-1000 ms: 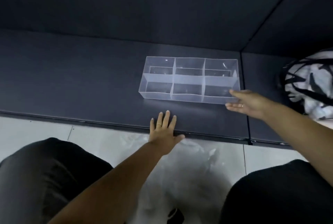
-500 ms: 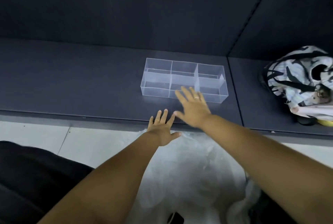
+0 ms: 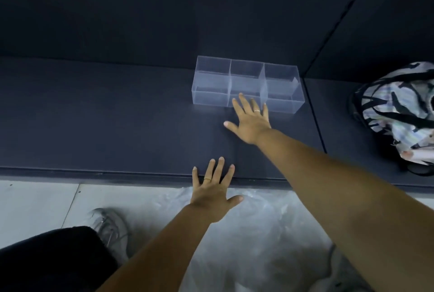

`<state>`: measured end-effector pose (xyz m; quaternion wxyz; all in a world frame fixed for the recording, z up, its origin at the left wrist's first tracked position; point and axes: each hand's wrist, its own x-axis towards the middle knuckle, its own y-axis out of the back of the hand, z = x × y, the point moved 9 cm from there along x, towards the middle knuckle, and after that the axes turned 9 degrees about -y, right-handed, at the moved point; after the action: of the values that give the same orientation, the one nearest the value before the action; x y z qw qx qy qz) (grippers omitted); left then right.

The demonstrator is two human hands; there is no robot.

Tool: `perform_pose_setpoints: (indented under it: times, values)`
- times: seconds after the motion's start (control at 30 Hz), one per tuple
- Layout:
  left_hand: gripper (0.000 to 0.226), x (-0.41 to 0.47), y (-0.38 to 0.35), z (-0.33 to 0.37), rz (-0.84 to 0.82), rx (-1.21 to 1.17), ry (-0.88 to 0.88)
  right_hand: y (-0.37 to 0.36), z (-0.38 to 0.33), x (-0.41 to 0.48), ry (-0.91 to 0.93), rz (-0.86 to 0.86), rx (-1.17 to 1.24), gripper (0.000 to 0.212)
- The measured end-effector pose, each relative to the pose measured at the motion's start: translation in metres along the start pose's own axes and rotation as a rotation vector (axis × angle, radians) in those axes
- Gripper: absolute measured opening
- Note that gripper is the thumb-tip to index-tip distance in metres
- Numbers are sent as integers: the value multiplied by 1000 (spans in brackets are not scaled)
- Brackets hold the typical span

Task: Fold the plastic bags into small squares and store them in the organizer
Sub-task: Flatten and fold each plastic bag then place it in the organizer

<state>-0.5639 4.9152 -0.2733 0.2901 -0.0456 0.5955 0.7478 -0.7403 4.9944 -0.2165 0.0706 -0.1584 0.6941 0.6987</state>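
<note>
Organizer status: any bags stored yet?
Done: nothing; the organizer looks empty. In hand: left hand and right hand lie flat on the dark surface, with clear plastic spread unfolded below them. Left: all folding and storing.

A dark grey padded platform (image 3: 94, 115) runs below a dark back panel (image 3: 164, 9), with a black-and-white patterned bag (image 3: 399, 113) on its right section, and in front of it lies a pale tiled floor (image 3: 35, 204), where a grey sneaker (image 3: 112, 228) shows beside a black trouser leg (image 3: 54, 261).
</note>
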Motion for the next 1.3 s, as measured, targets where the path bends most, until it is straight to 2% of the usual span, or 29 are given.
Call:
perform_pose_setpoints:
  times: [0.13,0.2,0.23,0.3,0.37,0.43,0.53,0.57,0.6,0.63,0.7,0.73,0.8,0.83,0.93,0.97,1.13,1.2,1.3]
  values:
    - [78,0,0,-2,-18,-22,-20,13,0,10,5,-36,99,77]
    - [77,-2,3,-3,-20,-40,-37,20,-3,-2,6,1,182,73]
    - [76,-5,5,-5,-4,-46,-49,24,-3,-17,15,56,272,69]
    - [73,-14,8,-10,53,-45,-67,26,-4,-67,61,236,504,44]
    - [72,-27,5,-17,119,-45,-57,3,-1,-129,77,360,620,24]
    - [72,-43,-1,-21,164,-41,-17,-43,-4,-176,98,273,573,25]
    - [72,-60,-5,-20,191,-78,36,-117,-9,-200,131,-37,278,68]
    - [72,-63,-5,-19,186,-125,50,-128,-7,-199,124,-78,208,71]
    - [73,-65,-5,-17,173,-182,64,-129,-5,-196,116,-70,179,61]
    - [74,-66,-4,-16,153,-244,80,-120,-4,-193,110,-45,196,43]
    - [78,-68,3,-14,106,-395,106,-93,-1,-184,73,-34,436,14]
    - [80,-69,7,-13,77,-479,109,-76,3,-180,52,-48,607,10]
    - [80,-72,18,-10,43,-608,96,-33,11,-177,52,-54,842,13]
    - [74,-72,25,-10,59,-664,89,-12,17,-175,45,-54,920,16]
    - [19,-73,53,-9,227,-977,68,35,48,-171,-61,-47,1079,34]
    - [13,-75,66,-8,285,-1076,53,45,60,-170,-100,-33,1098,38]
    - [23,-80,110,-8,426,-1556,102,60,95,-169,-264,34,1119,41]
    - [18,-84,119,-14,480,-1732,185,52,99,-174,-294,-72,1224,44]
    - [29,-91,119,-22,519,-1927,315,41,85,-191,-167,-325,1234,60]
